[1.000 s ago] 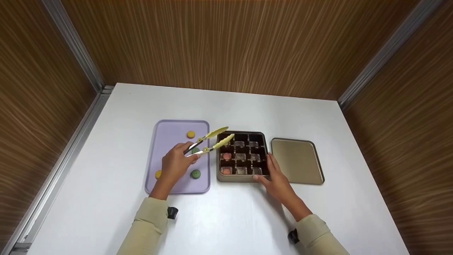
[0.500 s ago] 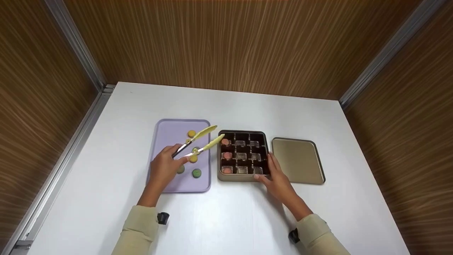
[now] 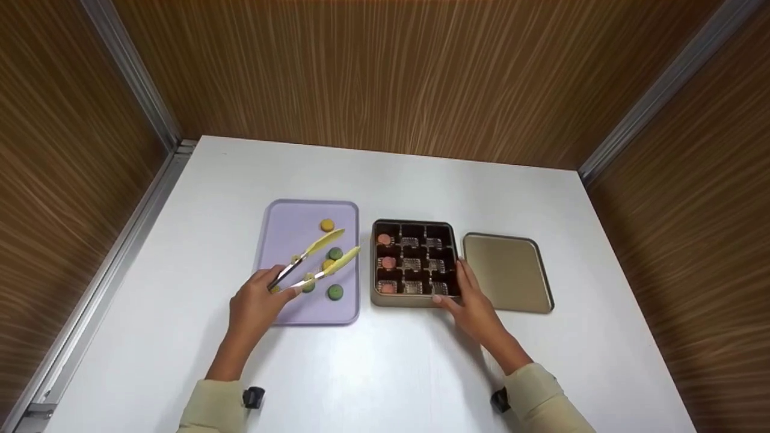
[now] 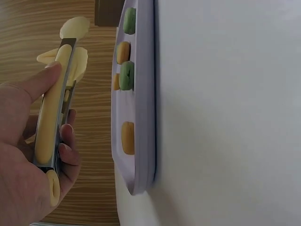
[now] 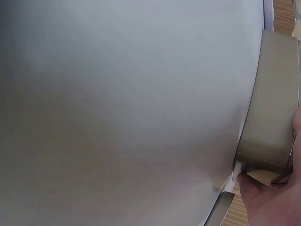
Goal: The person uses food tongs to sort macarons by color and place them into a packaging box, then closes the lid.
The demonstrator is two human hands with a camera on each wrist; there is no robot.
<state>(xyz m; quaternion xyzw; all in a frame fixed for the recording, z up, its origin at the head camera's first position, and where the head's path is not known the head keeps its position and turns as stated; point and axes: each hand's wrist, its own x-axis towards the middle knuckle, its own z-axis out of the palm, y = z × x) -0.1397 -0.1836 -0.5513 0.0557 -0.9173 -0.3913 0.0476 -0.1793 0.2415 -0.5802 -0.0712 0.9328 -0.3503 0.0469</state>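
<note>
In my left hand (image 3: 255,304) I hold yellow-tipped metal tongs (image 3: 341,260), thumb on one arm and curled fingers on the other. Their tips are spread with nothing between them, over the lilac tray (image 3: 292,219). Several green macarons (image 3: 335,292) and yellow macarons (image 3: 326,225) lie on that tray; the tongs partly hide some in the head view. My right hand (image 3: 478,313) grips the near right corner of a square tin (image 3: 403,300), thumb along the front wall and fingers along the right side. Pink macarons (image 3: 388,263) sit in the tin's left column of compartments.
A flat gold-brown lid (image 3: 505,273) lies just right of the tin, close to my right fingers. The tray stands to the tin's left with a narrow gap. All rest on a white table (image 3: 391,373) walled by wood-grain panels (image 3: 385,78).
My left hand has drawn the spread tongs leftward and toward me, away from the tin and over the tray. The pink macaron in the far left compartment has come into view. The right hand stays put.
</note>
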